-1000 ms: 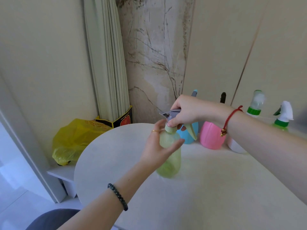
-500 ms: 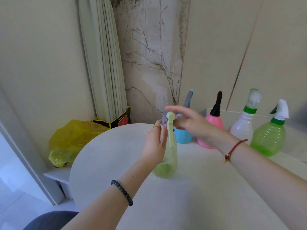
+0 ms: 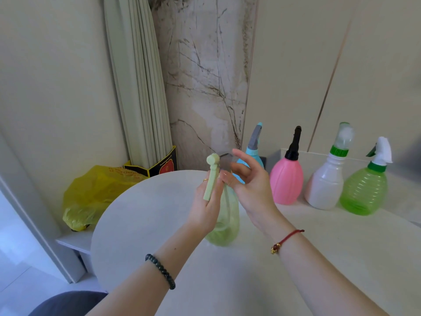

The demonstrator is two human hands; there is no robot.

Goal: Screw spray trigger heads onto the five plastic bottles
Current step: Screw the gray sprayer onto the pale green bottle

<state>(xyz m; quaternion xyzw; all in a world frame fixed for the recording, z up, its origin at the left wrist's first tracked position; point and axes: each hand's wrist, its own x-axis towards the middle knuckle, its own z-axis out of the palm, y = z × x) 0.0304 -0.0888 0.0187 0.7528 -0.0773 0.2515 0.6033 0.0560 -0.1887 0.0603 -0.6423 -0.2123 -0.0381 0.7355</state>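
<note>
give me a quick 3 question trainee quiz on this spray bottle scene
1. True or false: the left hand grips the pale green bottle.
2. How many bottles stand in the row behind, by the wall?
3. Which is farthest right in the picture: A the pink bottle, B the white bottle, C the bright green bottle?

Key
1. True; the right hand is open beside the trigger head.
2. Four, counting the blue bottle.
3. C.
</note>
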